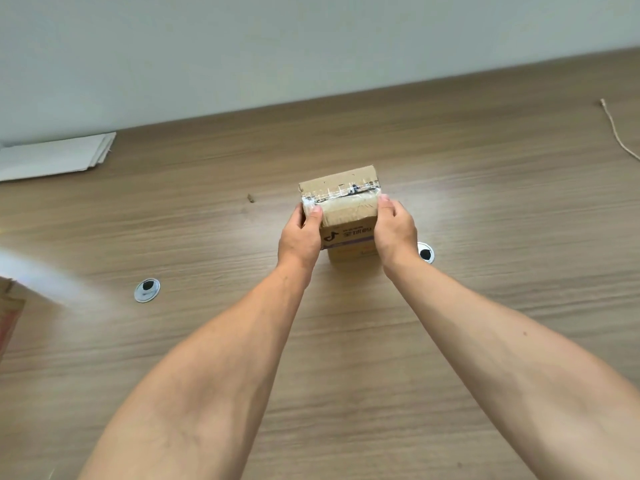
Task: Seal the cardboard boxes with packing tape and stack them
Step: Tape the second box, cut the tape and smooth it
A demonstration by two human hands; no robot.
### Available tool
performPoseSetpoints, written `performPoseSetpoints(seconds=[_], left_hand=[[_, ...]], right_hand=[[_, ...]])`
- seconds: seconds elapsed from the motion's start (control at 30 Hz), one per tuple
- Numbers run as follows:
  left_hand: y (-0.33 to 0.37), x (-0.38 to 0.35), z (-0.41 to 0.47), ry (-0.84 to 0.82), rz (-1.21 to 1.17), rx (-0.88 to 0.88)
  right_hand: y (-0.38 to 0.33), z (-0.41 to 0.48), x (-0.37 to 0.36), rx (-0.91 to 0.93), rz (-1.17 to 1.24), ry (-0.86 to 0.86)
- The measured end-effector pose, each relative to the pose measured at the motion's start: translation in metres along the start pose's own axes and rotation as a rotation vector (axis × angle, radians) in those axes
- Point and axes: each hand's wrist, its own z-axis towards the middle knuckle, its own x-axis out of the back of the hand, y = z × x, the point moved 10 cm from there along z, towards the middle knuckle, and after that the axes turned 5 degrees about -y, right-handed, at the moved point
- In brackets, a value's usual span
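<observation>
Box [347, 212] between left hand [300, 237], right hand [395, 231]

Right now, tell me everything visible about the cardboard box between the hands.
The cardboard box is small, brown and closed, with clear packing tape crinkled across its top seam. Its near side bears a black logo, printed characters and a purple stripe. The left hand and right hand grip its two ends, thumbs on top. It is over the wooden table; what lies under it is unclear.
</observation>
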Motion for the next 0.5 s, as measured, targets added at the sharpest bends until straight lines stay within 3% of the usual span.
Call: performPoseSetpoints(seconds=[0.5], left_hand=[[-0.013, -0.013, 0.019, -0.022, 0.187, 0.075]], right_hand=[[0.024, 0.020, -0.007, -0.050, 0.001, -0.027]])
